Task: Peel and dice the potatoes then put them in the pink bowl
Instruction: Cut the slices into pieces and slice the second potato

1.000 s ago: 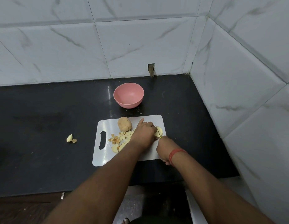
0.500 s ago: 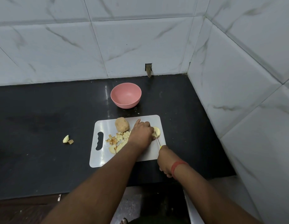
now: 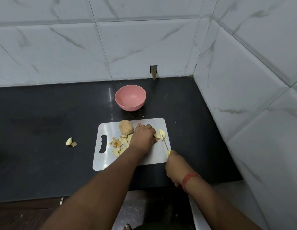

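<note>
On our white cutting board [image 3: 149,156], diced potato [image 3: 122,143] and a whole potato [image 3: 126,127] sit left, our left hand [image 3: 142,138] grips a mostly hidden potato piece [image 3: 156,134], right hand [image 3: 175,166] clamps the knife [image 3: 166,146], handle buried, pink bowl [image 3: 130,97] behind.

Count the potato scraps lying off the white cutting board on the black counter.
2: a pale wedge and a small brown bit touching it, left of the white plastic cutting board.
</note>
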{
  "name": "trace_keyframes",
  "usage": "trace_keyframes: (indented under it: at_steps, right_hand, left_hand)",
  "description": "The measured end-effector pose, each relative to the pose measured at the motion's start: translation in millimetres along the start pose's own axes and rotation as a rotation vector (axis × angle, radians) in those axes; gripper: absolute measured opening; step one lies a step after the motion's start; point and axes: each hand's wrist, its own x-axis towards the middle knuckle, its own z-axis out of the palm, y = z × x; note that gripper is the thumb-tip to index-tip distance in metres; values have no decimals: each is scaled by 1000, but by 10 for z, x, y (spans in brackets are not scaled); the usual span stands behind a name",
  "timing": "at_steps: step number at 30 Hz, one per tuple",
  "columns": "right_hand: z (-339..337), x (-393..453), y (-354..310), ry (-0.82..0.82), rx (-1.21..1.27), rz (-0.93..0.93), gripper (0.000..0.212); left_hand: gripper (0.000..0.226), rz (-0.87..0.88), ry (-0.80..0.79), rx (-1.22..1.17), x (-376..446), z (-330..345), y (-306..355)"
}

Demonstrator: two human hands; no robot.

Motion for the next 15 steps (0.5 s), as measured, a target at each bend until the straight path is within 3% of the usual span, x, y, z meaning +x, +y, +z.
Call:
trace_keyframes:
  at_steps: [1, 4, 8, 10, 13, 15]
  right_hand:
    - [-22, -35, -95, 16, -77, -21, 17]
    - [-10, 100, -233, 0, -117, -5, 37]
    - [18, 193, -332, -13, -160, -13, 36]
    - [55, 204, -340, -18, -147, 11, 30]
    - [65, 205, -385, -28, -142, 58, 6]
    - [81, 257, -407, -29, -145, 92, 5]
  left_hand:
    - [24, -1, 7, -3, -14, 13, 0]
    - [21, 3, 16, -8, -43, 17, 0]
    - [22, 12, 19, 6, -58, -6, -20]
    - [23, 5, 23, 3, -54, -2, -21]
    - [28, -10, 26, -6, -40, 21, -1]
    - [31, -15, 31, -20, -29, 33, 11]
